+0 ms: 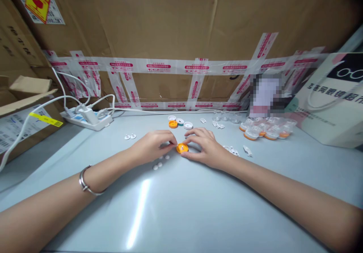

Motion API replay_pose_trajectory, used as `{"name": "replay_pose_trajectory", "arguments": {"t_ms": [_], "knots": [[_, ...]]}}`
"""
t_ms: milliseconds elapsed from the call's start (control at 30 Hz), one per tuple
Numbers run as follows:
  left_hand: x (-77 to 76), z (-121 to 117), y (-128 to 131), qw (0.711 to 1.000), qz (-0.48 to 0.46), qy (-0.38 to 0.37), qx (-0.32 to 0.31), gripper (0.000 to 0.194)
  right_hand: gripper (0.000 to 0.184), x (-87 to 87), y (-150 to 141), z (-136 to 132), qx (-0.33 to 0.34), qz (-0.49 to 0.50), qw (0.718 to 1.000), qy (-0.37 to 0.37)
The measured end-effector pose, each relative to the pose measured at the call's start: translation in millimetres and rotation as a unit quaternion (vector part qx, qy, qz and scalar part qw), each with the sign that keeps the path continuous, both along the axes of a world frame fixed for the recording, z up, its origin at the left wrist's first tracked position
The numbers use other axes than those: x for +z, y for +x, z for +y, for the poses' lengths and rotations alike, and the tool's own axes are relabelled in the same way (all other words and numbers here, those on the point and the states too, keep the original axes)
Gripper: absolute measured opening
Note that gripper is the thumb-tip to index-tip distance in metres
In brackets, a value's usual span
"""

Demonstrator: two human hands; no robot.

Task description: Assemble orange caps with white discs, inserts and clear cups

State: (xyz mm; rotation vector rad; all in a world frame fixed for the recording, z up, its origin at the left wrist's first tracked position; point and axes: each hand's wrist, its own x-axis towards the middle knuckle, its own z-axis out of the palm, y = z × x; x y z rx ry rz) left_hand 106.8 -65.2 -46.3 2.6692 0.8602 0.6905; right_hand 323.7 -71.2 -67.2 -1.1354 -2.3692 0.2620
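Currently, the right hand [206, 147] is holding an orange round cap [182, 148] on the surface [204, 211], its fingers clamping the rim — the left hand [155, 144] is pinching its fingers together at the cap's left edge, small white discs [155, 167] lying near.
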Motion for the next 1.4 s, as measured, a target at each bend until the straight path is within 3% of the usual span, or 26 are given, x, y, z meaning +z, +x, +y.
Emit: {"name": "replay_pose_trajectory", "arguments": {"t_ms": [267,633,900,1200,1400], "knots": [[-8.1,3.6,3.3,0.992,0.024,0.122,-0.021,0.012,0.024,-0.7,-2.7,-0.3,-0.011,0.006,1.0,0.008],[-13.4,6.2,1.6,0.978,0.046,0.2,-0.046,0.013,0.026,-2.2,-2.4,0.0,-0.017,0.003,1.0,0.011],[-13.2,6.1,1.7,0.936,0.072,0.338,-0.071,0.013,0.022,-1.8,-3.3,-0.4,-0.024,0.0,1.0,0.012],[-12.0,7.8,0.1,0.93,0.099,0.342,-0.091,0.014,0.022,-1.3,-3.4,-0.7,-0.018,0.009,1.0,0.006],[-10.7,8.2,-2.3,0.943,0.099,0.309,-0.078,0.017,0.022,-1.0,-3.3,-0.7,-0.021,0.009,1.0,0.003]]}}
